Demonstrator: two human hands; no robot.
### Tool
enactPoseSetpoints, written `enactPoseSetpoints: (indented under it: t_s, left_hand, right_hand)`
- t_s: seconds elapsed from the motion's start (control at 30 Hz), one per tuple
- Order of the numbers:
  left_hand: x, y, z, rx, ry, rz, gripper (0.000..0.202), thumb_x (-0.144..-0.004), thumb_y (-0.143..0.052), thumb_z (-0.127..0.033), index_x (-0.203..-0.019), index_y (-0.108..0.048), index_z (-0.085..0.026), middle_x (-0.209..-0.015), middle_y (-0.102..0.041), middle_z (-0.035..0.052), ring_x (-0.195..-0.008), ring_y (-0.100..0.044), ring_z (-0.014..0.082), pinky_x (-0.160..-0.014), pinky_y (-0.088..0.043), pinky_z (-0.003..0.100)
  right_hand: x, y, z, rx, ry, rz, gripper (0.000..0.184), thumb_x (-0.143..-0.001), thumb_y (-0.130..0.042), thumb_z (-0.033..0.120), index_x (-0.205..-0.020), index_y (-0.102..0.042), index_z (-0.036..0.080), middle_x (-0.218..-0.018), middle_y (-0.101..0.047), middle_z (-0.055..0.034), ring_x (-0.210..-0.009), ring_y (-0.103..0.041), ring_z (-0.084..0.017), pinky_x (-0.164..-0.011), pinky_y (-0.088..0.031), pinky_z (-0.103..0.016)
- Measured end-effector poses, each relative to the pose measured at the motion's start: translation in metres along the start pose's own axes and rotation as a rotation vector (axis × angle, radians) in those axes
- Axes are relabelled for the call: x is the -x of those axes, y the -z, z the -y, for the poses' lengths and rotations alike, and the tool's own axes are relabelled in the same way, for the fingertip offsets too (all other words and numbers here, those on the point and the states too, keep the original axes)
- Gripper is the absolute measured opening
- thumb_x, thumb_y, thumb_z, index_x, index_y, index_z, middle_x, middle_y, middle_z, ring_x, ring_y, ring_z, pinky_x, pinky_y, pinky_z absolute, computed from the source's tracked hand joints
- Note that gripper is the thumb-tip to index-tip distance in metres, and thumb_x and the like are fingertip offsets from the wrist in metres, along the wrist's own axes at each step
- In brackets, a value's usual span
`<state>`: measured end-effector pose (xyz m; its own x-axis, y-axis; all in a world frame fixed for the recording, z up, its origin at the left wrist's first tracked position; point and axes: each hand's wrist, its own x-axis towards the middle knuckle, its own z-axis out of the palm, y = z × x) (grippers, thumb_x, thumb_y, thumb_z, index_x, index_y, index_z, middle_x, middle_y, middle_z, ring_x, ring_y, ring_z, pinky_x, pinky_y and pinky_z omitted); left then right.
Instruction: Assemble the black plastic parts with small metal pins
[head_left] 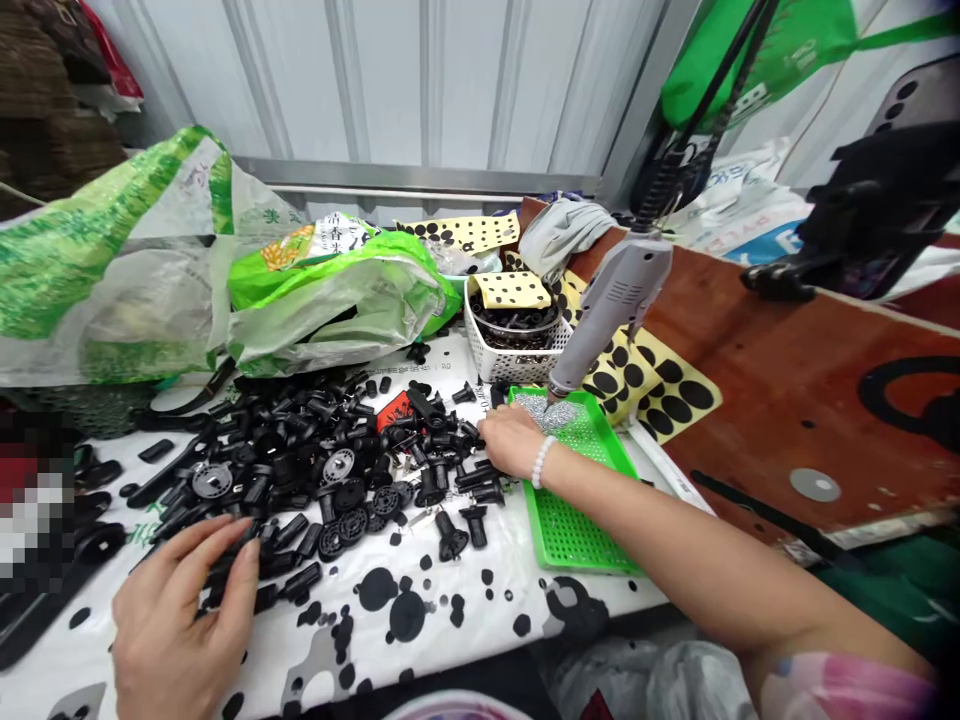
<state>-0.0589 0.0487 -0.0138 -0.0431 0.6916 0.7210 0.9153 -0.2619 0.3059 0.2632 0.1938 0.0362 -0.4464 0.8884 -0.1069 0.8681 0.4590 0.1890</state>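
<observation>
My left hand (pixel 180 610) hovers at the near left edge of a heap of black plastic parts (pixel 300 450). Its thumb and fingers are curved and apart, with black tubular pieces visible behind the gap. My right hand (pixel 514 440), with a white bead bracelet at the wrist, is at the heap's right side, next to the green perforated tray (pixel 585 530). Those fingers are bent together over black pieces; whatever lies between the tips is hidden. Small silver screws (pixel 551 412) are piled at the tray's far end. A grey electric screwdriver (pixel 611 305) hangs tip-down over them.
Behind the tray stands a white basket (pixel 517 360) holding black parts. Yellow sheets with black round stickers (pixel 660 390) lean by a brown board (pixel 810 400). Plastic bags (pixel 337 300) fill the back left. A phone on a holder (pixel 892 180) juts in at right.
</observation>
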Motion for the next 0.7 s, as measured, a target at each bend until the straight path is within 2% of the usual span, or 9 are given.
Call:
enactPoseSetpoints:
  t_s: [0.03,0.1,0.2,0.3,0.4,0.5,0.53,0.6,0.7]
  left_hand:
    - [-0.010,0.000,-0.010,-0.055,0.018,-0.013,0.026,-0.081,-0.059,-0.018,-0.108,-0.057,-0.021,-0.109,-0.057,0.0128,-0.099,-0.054,0.0307,-0.093,-0.035,0.049]
    - [-0.029,-0.005,-0.029,-0.090,-0.074,-0.009,0.017,-0.082,-0.059,-0.022,-0.099,-0.059,-0.022,-0.101,-0.063,0.0105,-0.092,-0.058,0.0285,-0.088,-0.039,0.046]
    - [-0.053,-0.020,-0.050,-0.072,-0.188,0.079,0.011,-0.084,-0.056,-0.023,-0.094,-0.060,-0.021,-0.095,-0.065,0.0090,-0.086,-0.061,0.0252,-0.084,-0.041,0.043]
    - [-0.071,-0.040,-0.065,-0.030,-0.290,0.199,0.010,-0.085,-0.055,-0.024,-0.091,-0.061,-0.019,-0.091,-0.067,0.0085,-0.083,-0.062,0.0242,-0.082,-0.042,0.043]
    - [-0.087,-0.064,-0.081,0.002,-0.353,0.329,0.014,-0.087,-0.051,-0.025,-0.094,-0.061,-0.019,-0.094,-0.068,0.0092,-0.088,-0.061,0.0246,-0.085,-0.042,0.043]
    - [-0.104,-0.090,-0.098,0.032,-0.421,0.442,0.022,-0.088,-0.049,-0.027,-0.105,-0.061,-0.018,-0.110,-0.066,0.0104,-0.103,-0.057,0.0255,-0.091,-0.040,0.043]
    - [-0.110,-0.099,-0.102,0.041,-0.447,0.481,0.026,-0.088,-0.049,-0.029,-0.109,-0.060,-0.018,-0.115,-0.064,0.0105,-0.109,-0.055,0.0259,-0.094,-0.038,0.043]
    - [-0.120,-0.115,-0.109,0.051,-0.494,0.556,0.033,-0.088,-0.049,-0.035,-0.116,-0.058,-0.019,-0.121,-0.062,0.0099,-0.117,-0.050,0.0271,-0.099,-0.036,0.045]
    - [-0.132,-0.129,-0.110,0.038,-0.540,0.642,0.039,-0.087,-0.050,-0.044,-0.116,-0.059,-0.020,-0.116,-0.065,0.0099,-0.115,-0.051,0.0282,-0.099,-0.035,0.048]
  right_hand:
    - [0.001,-0.002,0.000,-0.009,0.004,-0.017,0.027,-0.091,-0.057,0.029,-0.112,-0.057,0.013,-0.113,-0.059,-0.0089,-0.097,-0.061,-0.021,-0.083,-0.051,-0.041]
    - [0.002,-0.005,-0.002,-0.032,0.016,-0.052,0.026,-0.091,-0.056,0.030,-0.111,-0.058,0.013,-0.112,-0.060,-0.0084,-0.095,-0.061,-0.020,-0.082,-0.051,-0.040]
    - [0.006,-0.004,-0.005,-0.077,0.045,-0.105,0.020,-0.091,-0.056,0.029,-0.102,-0.061,0.013,-0.103,-0.063,-0.0061,-0.090,-0.062,-0.018,-0.081,-0.050,-0.039]
    - [0.018,0.005,-0.009,-0.126,0.082,-0.173,0.014,-0.090,-0.055,0.021,-0.082,-0.064,0.013,-0.085,-0.066,-0.0065,-0.082,-0.061,-0.019,-0.082,-0.046,-0.039]
    - [0.044,0.017,-0.011,-0.183,0.122,-0.241,0.018,-0.087,-0.052,0.015,-0.075,-0.064,0.013,-0.076,-0.065,-0.0083,-0.076,-0.057,-0.021,-0.079,-0.042,-0.038]
    - [0.079,0.023,-0.007,-0.246,0.160,-0.299,0.020,-0.089,-0.047,0.019,-0.077,-0.063,0.015,-0.074,-0.064,-0.0069,-0.074,-0.054,-0.020,-0.075,-0.040,-0.036]
    - [0.091,0.022,-0.003,-0.281,0.177,-0.330,0.021,-0.089,-0.046,0.020,-0.078,-0.063,0.015,-0.073,-0.063,-0.0065,-0.073,-0.053,-0.020,-0.072,-0.039,-0.035]
    - [0.113,0.013,0.011,-0.516,0.251,-0.479,0.022,-0.089,-0.043,0.019,-0.081,-0.062,0.014,-0.072,-0.062,-0.0075,-0.070,-0.052,-0.019,-0.068,-0.039,-0.034]
    - [0.130,-0.013,0.040,-0.758,0.375,-0.583,0.029,-0.093,-0.036,0.026,-0.082,-0.061,0.015,-0.069,-0.064,-0.0070,-0.064,-0.054,-0.017,-0.061,-0.040,-0.029]
